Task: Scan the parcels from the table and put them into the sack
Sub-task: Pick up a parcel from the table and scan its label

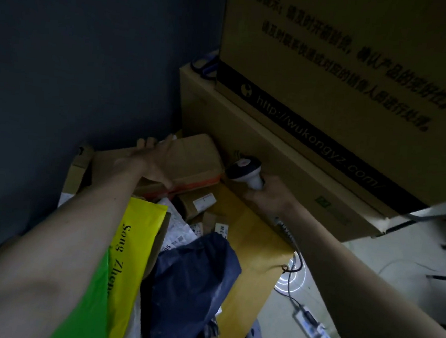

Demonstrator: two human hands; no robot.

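Observation:
My left hand (148, 160) grips a brown cardboard parcel (193, 161) with a red tape strip along its near edge, fingers over its far side and thumb at the near side. To the right of the box, my right hand (270, 196) holds a white and black barcode scanner (245, 170) by its handle, the head pointing at the box. A small labelled carton (198, 203), white labelled mail bags (182, 232), a dark blue bag (194, 278) and a yellow bag (136, 242) lie on the wooden table (252, 251). No sack is in view.
Two large stacked cardboard boxes (328, 102) stand against the table's far right side. A dark wall (79, 51) is on the left. On the floor at right lie a power strip (313, 325) and cables (296, 260). A green bag (88, 305) sits under my left forearm.

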